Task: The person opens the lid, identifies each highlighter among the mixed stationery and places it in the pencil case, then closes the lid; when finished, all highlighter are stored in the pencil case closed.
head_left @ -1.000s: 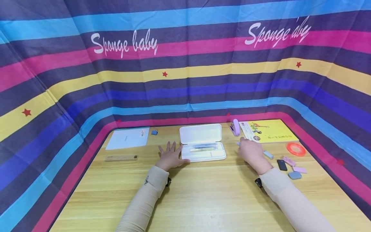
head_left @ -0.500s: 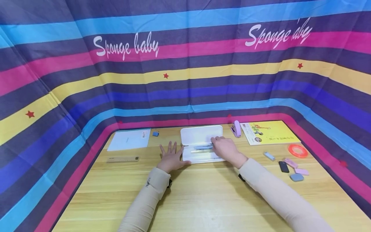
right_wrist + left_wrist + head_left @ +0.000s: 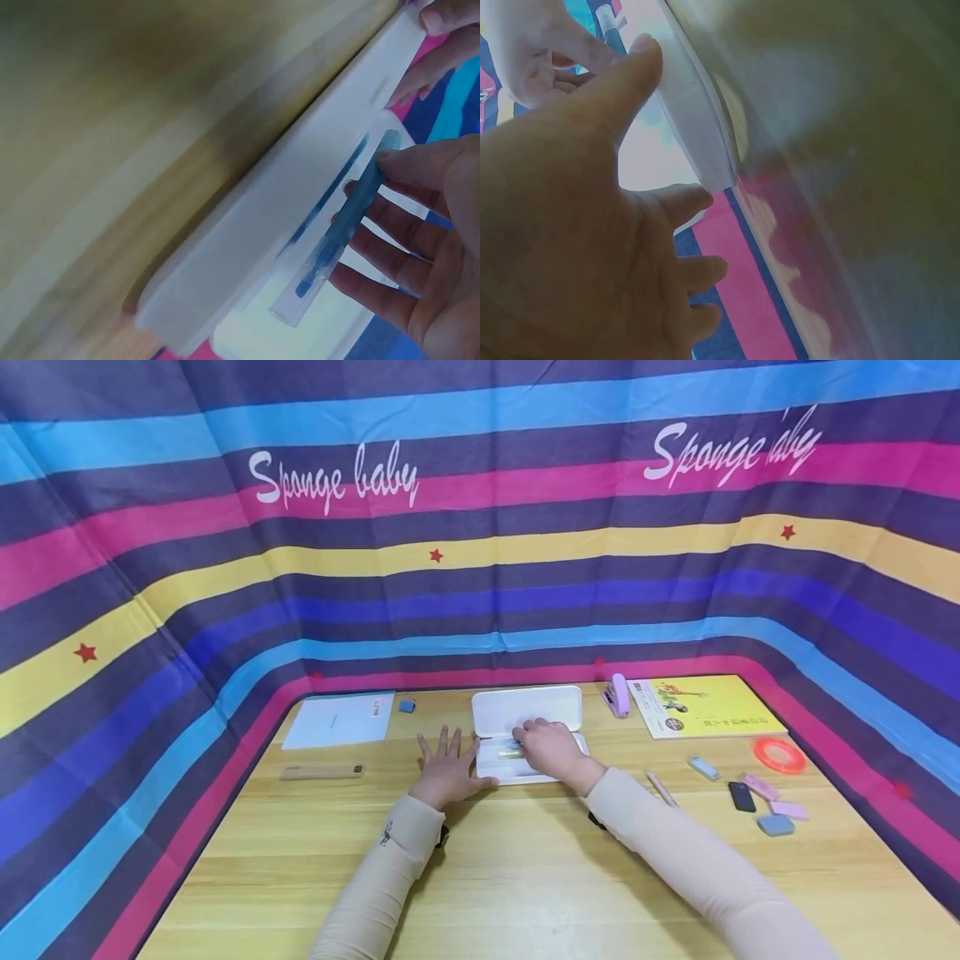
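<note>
Backdrop: striped cloth is wrapping round your wooden table (image 3: 525,877).
Right hand (image 3: 551,750): your fingers are pinching a blue pen (image 3: 341,225), carried over from the right a second ago, now lowering into the case.
Left hand (image 3: 446,768): flat, fingers spread, thumb bracing the white pencil case (image 3: 527,710) just beside it.

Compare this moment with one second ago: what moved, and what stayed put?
The right hand swung left from beside the yellow book to the open white pencil case, where its fingers now hold a blue pen. The left hand stayed flat at the case's left end.
</note>
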{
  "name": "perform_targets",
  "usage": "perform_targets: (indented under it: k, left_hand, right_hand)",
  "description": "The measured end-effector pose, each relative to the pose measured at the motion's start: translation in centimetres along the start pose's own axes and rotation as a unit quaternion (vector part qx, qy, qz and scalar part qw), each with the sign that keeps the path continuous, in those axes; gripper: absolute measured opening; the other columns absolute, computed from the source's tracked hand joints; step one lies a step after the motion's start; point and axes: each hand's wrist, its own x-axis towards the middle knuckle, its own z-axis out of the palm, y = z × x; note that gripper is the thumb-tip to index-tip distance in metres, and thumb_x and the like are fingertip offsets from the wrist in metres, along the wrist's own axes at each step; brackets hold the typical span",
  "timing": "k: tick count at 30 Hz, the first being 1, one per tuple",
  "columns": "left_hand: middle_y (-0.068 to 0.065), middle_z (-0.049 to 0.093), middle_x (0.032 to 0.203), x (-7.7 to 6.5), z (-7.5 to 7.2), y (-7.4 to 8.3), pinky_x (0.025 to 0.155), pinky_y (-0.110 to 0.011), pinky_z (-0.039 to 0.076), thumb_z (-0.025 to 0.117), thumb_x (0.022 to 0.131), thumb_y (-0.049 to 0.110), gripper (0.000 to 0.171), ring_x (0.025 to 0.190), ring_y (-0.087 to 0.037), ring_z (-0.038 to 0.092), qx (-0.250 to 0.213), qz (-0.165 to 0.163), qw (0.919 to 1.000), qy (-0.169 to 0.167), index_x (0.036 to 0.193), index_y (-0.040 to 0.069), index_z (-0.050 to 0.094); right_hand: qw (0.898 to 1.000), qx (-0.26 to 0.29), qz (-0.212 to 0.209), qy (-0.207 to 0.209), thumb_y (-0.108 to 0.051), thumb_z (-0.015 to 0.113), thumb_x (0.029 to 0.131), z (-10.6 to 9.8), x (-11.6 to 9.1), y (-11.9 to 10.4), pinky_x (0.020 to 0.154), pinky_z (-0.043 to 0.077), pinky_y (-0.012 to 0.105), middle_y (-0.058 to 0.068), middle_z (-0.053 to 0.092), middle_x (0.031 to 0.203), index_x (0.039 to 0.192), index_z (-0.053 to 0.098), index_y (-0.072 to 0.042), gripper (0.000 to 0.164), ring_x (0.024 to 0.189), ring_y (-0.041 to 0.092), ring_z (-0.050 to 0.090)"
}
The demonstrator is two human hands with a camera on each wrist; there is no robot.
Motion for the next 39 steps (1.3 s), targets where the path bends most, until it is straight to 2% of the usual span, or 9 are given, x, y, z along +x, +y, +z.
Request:
perform_targets:
  k: [11,18,25,33,39]
  left_hand:
    - [-0.013,0.012,0.142,0.3,-0.2,0.0,0.088,-0.062,-0.013,0.034,0.067,0.077,0.089,0.127,-0.034,-0.007,-0.008,-0.002,1.0000,-0.005,0.138,0.024,0.023]
    - [-0.014,0.015,0.142,0.0,-0.3,0.0,0.089,-0.062,-0.012,0.036,0.067,0.076,0.089,0.128,-0.035,-0.005,-0.017,0.001,0.9999,0.000,0.138,0.023,0.025]
    - [-0.013,0.014,0.142,0.0,-0.1,0.0,0.089,-0.061,-0.014,0.034,0.067,0.077,0.090,0.128,-0.035,-0.006,-0.022,0.001,0.9997,-0.006,0.138,0.023,0.024]
    - [-0.014,0.015,0.142,-0.5,-0.3,0.2,0.089,-0.062,-0.012,0.036,0.068,0.076,0.089,0.128,-0.035,-0.003,-0.026,0.006,0.9996,-0.004,0.138,0.022,0.025]
    - [-0.014,0.014,0.142,-0.3,-0.2,0.0,0.089,-0.062,-0.014,0.033,0.068,0.077,0.089,0.128,-0.035,-0.005,-0.021,0.012,0.9997,0.000,0.138,0.022,0.023]
  right_hand:
    - [1.000,-0.022,-0.012,-0.010,-0.019,0.055,0.079,0.1,0.0,-1.2,0.041,0.037,0.026,-0.001,0.054,0.073,0.087,0.063,-0.016,0.012,0.062,0.014,0.049]
    - [0.999,-0.046,-0.012,-0.017,-0.017,0.056,0.076,0.3,-0.3,-1.3,0.043,0.037,0.025,-0.001,0.053,0.074,0.084,0.063,-0.016,0.011,0.063,0.014,0.048]
    - [0.999,-0.040,-0.007,-0.012,-0.014,0.055,0.075,-0.8,-1.1,-1.4,0.042,0.034,0.025,0.000,0.052,0.072,0.083,0.063,-0.014,0.012,0.062,0.016,0.047]
    - [0.998,-0.011,0.066,-0.019,-0.012,0.054,0.075,-3.3,-2.9,0.1,0.042,0.037,0.028,0.001,0.052,0.071,0.088,0.064,-0.014,0.016,0.060,0.017,0.047]
    - [0.988,0.015,0.140,-0.059,-0.019,0.063,0.074,-4.9,-4.7,2.0,0.046,0.041,0.034,0.003,0.053,0.073,0.090,0.062,-0.012,0.017,0.065,0.021,0.050]
